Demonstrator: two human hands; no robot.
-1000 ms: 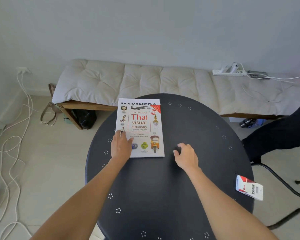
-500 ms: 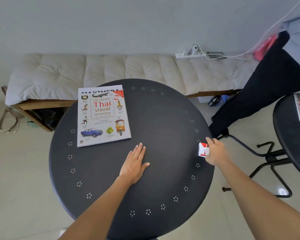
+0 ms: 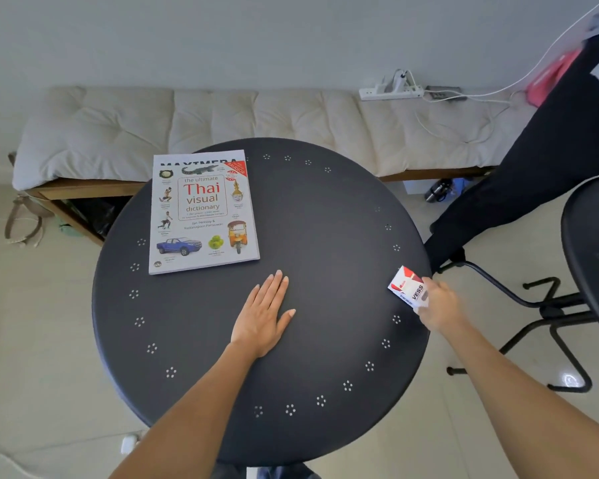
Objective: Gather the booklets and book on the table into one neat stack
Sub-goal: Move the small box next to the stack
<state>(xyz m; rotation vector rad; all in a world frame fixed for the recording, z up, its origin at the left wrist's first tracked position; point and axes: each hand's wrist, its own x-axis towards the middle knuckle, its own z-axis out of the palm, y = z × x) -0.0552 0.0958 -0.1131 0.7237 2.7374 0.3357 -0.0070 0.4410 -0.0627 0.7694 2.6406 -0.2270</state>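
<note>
A white Thai visual dictionary book (image 3: 203, 210) lies flat at the far left of the round black table (image 3: 325, 236), its top edge over the rim. My left hand (image 3: 265, 314) rests flat on the table's middle, fingers together, just below the book's lower right corner and apart from it. My right hand (image 3: 438, 304) is at the table's right rim, gripping a small red-and-white booklet (image 3: 408, 286) marked VESS and holding it tilted above the surface.
A cushioned wooden bench (image 3: 222, 122) stands behind the table with a power strip (image 3: 391, 91) on it. A person's dark-clad leg (image 3: 533, 167) is at the right. A second black table (image 3: 592, 250) with black metal legs is at the far right.
My left hand left the book and now lies flat mid-table. My right hand reached to the right rim, took the VESS booklet and lifted it. The view swung right.
</note>
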